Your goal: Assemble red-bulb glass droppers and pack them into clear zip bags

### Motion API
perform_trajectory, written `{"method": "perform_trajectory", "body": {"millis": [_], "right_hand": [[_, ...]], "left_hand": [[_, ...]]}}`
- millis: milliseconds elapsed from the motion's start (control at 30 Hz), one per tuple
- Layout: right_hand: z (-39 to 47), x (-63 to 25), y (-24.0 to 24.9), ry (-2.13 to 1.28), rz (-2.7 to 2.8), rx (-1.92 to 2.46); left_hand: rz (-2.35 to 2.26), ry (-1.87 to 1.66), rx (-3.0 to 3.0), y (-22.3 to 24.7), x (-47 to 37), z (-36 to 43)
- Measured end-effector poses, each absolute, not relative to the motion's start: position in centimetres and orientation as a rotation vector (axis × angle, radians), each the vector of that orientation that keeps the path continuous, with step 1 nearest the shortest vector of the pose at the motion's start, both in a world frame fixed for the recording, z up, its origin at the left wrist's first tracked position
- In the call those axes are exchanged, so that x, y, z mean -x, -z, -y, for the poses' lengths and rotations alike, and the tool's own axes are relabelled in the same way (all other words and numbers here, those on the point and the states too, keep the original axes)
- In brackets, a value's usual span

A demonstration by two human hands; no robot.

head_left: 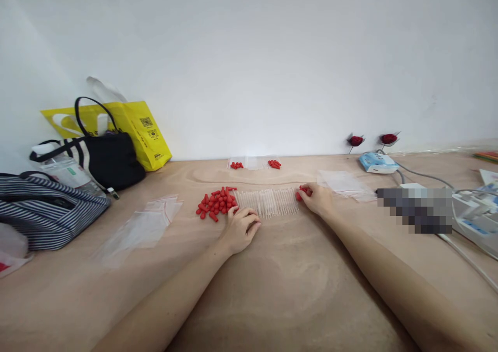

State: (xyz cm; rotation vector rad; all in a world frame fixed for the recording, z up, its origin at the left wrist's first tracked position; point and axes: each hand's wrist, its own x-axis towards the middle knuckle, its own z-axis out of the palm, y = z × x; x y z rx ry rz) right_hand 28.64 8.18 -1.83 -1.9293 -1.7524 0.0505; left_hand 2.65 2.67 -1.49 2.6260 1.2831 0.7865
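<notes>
Head view: clear tubes (268, 202) lie in a row, mid-table (272, 289). At its left end, beside a red bulb pile (218, 202), rests the left hand (241, 230), fingers curled; I cannot tell whether it grips anything. The right hand (318, 199), fingertips narrowed, touches red pieces (302, 192) at the right end; grip unclear. Behind, two red clusters (274, 163) lie in or on clear bags (254, 162). Black handbag (116, 160), far left: contents hidden.
</notes>
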Motion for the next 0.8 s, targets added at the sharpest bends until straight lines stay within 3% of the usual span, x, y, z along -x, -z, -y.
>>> {"method": "perform_trajectory", "body": {"millis": [300, 633, 800], "right_hand": [[-7.1, -27.6, 1.5, -0.210, 1.650, 1.622], [-1.0, -21.1, 0.2, -0.109, 2.268, 1.238], [-2.9, -23.8, 0.3, -0.141, 2.096, 1.538]], "left_hand": [[-1.273, -0.791, -2.619, 1.3, -2.7, -2.6], [-1.032, -0.826, -2.573, 1.3, -2.6, -2.6], [-1.026, -0.778, -2.635, 1.3, -2.5, -2.5]]}}
